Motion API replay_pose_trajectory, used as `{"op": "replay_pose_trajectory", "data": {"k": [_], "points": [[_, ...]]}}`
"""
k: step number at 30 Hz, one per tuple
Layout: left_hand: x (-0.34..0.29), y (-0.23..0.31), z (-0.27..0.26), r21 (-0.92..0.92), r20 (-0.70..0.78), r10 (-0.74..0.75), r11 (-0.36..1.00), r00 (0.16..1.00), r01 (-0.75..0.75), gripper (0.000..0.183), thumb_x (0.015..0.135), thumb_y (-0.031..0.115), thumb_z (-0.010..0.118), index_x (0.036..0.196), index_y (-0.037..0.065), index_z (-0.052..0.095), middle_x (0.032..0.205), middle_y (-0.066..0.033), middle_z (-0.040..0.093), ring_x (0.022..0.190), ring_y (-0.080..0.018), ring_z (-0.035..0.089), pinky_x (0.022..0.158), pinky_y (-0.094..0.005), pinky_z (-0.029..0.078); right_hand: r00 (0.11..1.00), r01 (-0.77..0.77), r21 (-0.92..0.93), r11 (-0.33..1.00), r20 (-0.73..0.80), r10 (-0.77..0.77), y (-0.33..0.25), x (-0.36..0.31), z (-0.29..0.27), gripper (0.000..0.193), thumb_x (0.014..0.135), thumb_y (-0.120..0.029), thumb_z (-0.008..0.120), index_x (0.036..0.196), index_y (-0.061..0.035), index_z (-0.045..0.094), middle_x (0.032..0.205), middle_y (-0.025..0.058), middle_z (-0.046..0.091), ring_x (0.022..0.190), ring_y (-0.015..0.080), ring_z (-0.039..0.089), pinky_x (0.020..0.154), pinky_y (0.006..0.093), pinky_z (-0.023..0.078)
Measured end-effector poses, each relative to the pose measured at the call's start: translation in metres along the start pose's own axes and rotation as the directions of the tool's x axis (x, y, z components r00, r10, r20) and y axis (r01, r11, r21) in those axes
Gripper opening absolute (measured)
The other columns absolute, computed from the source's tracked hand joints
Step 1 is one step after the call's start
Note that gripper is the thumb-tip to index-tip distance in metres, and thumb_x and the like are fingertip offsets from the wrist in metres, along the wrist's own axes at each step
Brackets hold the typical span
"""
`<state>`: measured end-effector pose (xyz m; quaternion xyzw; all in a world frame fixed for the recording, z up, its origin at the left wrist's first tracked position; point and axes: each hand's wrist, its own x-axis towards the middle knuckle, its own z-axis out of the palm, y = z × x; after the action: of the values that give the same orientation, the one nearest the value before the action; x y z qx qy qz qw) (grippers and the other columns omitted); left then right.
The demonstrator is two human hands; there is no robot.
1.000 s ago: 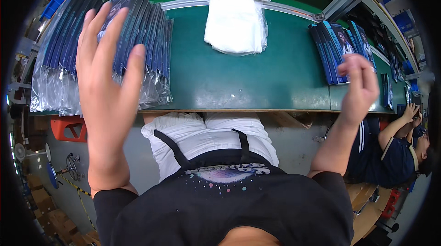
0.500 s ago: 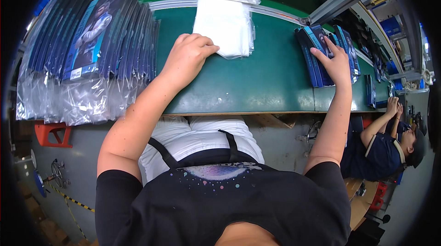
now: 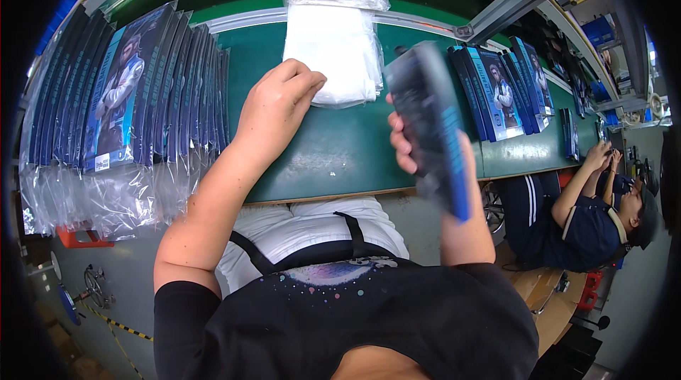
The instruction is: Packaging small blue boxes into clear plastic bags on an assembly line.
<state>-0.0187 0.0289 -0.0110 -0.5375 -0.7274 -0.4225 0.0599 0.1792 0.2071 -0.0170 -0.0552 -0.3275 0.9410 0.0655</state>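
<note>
My right hand (image 3: 403,144) grips a thin dark blue box (image 3: 433,131), held tilted above the table and smeared by motion. Its fingers wrap round the left side of the box, and the rest of the hand is hidden behind it. My left hand (image 3: 280,100) is closed in a pinch at the lower left edge of a stack of clear, whitish plastic bags (image 3: 330,50). Its fingertips seem to hold the edge of a bag there. To the right, several similar blue boxes (image 3: 500,96) with a printed figure stand upright, leaning in a row.
Many blue boxes in clear plastic bags (image 3: 117,96) stand packed at the left of the green table (image 3: 319,167). Behind the table runs a metal rail (image 3: 255,19). A co-worker (image 3: 589,217) sits at the right, hands raised. A red stool (image 3: 81,238) is below left.
My right hand has taken a blue box from the right-hand row and brought it left, toward the middle. My left hand has stayed by the bags. The view has shifted slightly.
</note>
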Motion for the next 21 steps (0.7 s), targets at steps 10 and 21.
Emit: {"op": "replay_pose_trajectory", "data": {"k": [10,21], "points": [[-0.003,-0.001,-0.012,-0.227,0.071,-0.248,0.939,0.966,0.258,0.015,0.079,0.004,0.065,0.092,0.0,0.07,0.08,-0.0073,0.062,0.074,-0.015,0.059,0.07,-0.026,0.048,0.991,-0.119,-0.126,0.985,-0.072,0.11,0.019,0.034,0.046,0.061,0.082,-0.002,0.064,0.135,0.0089,0.036,0.115,0.018,0.06,0.097,0.0191,0.064,0.086,0.0287,0.051],[0.0,0.005,-0.022,-0.292,0.14,-0.453,0.831,0.88,0.474,0.016,0.081,0.007,0.063,0.094,0.002,0.071,0.08,-0.0064,0.059,0.07,-0.0133,0.056,0.067,-0.0259,0.047,0.989,-0.139,-0.343,0.929,-0.091,0.114,0.011,0.024,0.041,0.065,0.078,0.002,0.066,0.134,0.0115,0.035,0.114,0.0207,0.06,0.097,0.0202,0.064,0.085,0.0289,0.052]]}}
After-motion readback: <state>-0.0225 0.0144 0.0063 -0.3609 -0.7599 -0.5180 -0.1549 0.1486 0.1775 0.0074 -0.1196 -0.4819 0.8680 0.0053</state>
